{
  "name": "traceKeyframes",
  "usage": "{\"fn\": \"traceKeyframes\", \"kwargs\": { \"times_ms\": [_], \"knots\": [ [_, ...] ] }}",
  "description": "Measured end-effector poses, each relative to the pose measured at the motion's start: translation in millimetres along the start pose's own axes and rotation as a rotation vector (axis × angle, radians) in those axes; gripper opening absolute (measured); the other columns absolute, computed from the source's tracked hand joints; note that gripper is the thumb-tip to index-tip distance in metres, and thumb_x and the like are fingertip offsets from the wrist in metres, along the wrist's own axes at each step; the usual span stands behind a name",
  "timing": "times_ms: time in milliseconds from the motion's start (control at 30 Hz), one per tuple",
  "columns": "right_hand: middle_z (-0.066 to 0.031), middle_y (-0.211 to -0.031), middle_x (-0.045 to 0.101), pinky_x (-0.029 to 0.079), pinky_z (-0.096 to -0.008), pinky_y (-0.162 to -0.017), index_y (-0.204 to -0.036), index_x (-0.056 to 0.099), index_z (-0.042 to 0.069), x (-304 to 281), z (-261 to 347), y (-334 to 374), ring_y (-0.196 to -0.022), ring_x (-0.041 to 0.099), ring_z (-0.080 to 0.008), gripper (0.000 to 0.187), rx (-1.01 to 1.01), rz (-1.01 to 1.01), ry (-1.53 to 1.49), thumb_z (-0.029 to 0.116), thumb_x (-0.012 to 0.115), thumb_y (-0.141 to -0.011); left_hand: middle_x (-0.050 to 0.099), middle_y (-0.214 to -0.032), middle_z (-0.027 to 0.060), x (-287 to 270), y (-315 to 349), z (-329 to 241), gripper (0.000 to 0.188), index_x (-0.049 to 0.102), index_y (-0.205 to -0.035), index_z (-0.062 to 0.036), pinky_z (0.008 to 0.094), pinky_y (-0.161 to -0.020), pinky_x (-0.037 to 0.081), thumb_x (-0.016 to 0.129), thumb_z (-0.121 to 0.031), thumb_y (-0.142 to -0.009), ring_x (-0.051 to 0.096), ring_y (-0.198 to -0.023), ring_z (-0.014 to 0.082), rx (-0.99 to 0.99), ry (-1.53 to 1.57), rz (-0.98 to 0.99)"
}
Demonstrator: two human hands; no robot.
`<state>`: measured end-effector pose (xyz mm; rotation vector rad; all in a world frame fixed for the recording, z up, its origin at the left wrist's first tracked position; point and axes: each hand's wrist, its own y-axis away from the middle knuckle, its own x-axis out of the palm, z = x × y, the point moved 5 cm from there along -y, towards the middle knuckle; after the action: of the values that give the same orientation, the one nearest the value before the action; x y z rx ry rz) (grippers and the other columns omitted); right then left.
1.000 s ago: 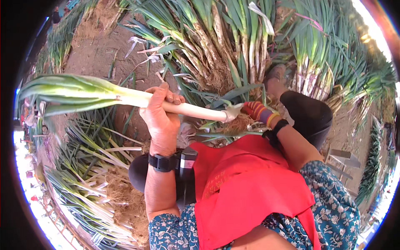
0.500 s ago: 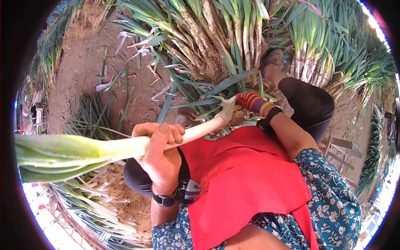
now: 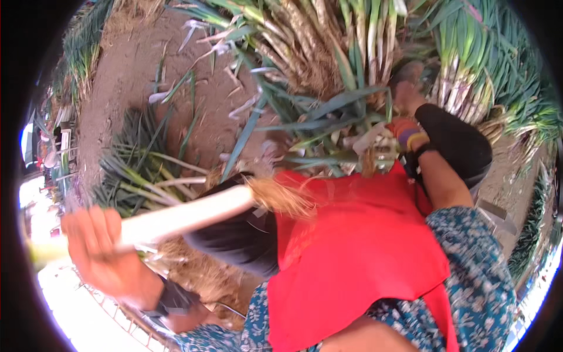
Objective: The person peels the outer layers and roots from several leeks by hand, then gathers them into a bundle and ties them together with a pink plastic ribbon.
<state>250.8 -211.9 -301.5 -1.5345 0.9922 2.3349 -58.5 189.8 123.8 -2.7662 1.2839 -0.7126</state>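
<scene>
My left hand [image 3: 108,252], bare and blurred by motion, is wrapped round the stalk of a long green onion [image 3: 187,217]. The white shaft slants up to the right, and its brown root tuft [image 3: 281,196] hangs in front of my red apron [image 3: 352,234]. Its leafy end runs off past my fist at the left rim. In a striped knit glove, my right hand [image 3: 406,132] is far from that stalk, beyond the apron. A pale stripped outer leaf [image 3: 368,141] with a brown tip seems pinched in its fingers, which are partly blurred.
Upright bundles of green onions [image 3: 311,53] stand ahead, with more at the far right [image 3: 463,70]. A small pile of green onions [image 3: 138,170] lies on the dirt floor [image 3: 129,76] at left. Loose leaves [image 3: 328,108] are strewn before my knees. A metal piece [image 3: 495,214] sits at right.
My left hand has swung left and toward me with the green onion, whose root end has come away from my right hand. The pale outer leaf stays by the gloved fingers. The view has shifted slightly.
</scene>
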Motion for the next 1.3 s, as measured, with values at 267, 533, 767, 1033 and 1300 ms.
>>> {"fn": "traceKeyframes", "kwargs": {
  "times_ms": [267, 533, 767, 1033, 1300],
  "knots": [
    [-0.0212, -0.096, 0.062, 0.046, -0.0440, -0.078, -0.119, 0.051, 0.008, -24, 119, -46, -0.090, 0.059, -0.0360, 0.051, -0.032, 0.001, -0.072, 0.035, 0.060, -0.076, 0.037, -0.056, -0.0029, -80, -47, 59, 0.022, 0.044, -0.069, -0.0100, 0.0312, -0.054, 0.033, 0.063, -0.008, -0.080, 0.034, -0.049, 0.0113, -0.077, 0.049, -0.411],
    [-0.0215, -0.088, 0.063, 0.047, -0.0472, -0.072, -0.108, 0.056, 0.003, -31, 84, -23, -0.082, 0.061, -0.0380, 0.044, 0.111, 0.157, -0.128, 0.031, 0.059, -0.075, 0.060, -0.079, 0.0077, -227, -110, 82, 0.035, 0.053, -0.118, -0.0009, 0.0318, -0.078, 0.049, 0.048, -0.001, -0.083, 0.059, -0.078, 0.0186, 0.099, -0.790, -0.201],
    [-0.0208, -0.089, 0.062, 0.047, -0.0431, -0.073, -0.104, 0.057, 0.006, -43, 29, -62, -0.083, 0.060, -0.0368, 0.034, 0.261, -0.221, -0.224, 0.026, 0.060, -0.077, 0.056, -0.088, 0.0061, -423, -98, 77, 0.032, 0.056, -0.105, 0.0059, 0.0351, -0.077, 0.046, 0.061, -0.015, -0.081, 0.050, -0.076, 0.0183, -0.337, -0.553, -0.714],
    [-0.0221, -0.093, 0.062, 0.048, -0.0435, -0.076, -0.098, 0.057, 0.001, -49, -100, -132, -0.088, 0.058, -0.0382, 0.036, 0.801, -0.786, -0.365, 0.028, 0.063, -0.074, 0.060, -0.093, 0.0078, -273, -91, 185, 0.030, 0.054, -0.109, 0.0015, 0.0295, -0.071, 0.049, 0.059, -0.015, -0.084, 0.061, -0.084, 0.0188, -0.541, -0.604, -0.375],
    [-0.0270, -0.115, 0.055, 0.044, -0.0409, -0.089, -0.120, 0.045, -0.005, -27, -139, -139, -0.109, 0.052, -0.0383, 0.069, 1.017, -0.742, -0.718, 0.044, 0.063, -0.075, 0.063, -0.086, 0.0108, 97, -115, 241, 0.018, 0.058, -0.093, 0.0045, 0.0290, -0.068, 0.051, 0.049, 0.001, -0.078, 0.063, -0.075, 0.0184, -0.564, -0.616, 0.229]
  ]
}}
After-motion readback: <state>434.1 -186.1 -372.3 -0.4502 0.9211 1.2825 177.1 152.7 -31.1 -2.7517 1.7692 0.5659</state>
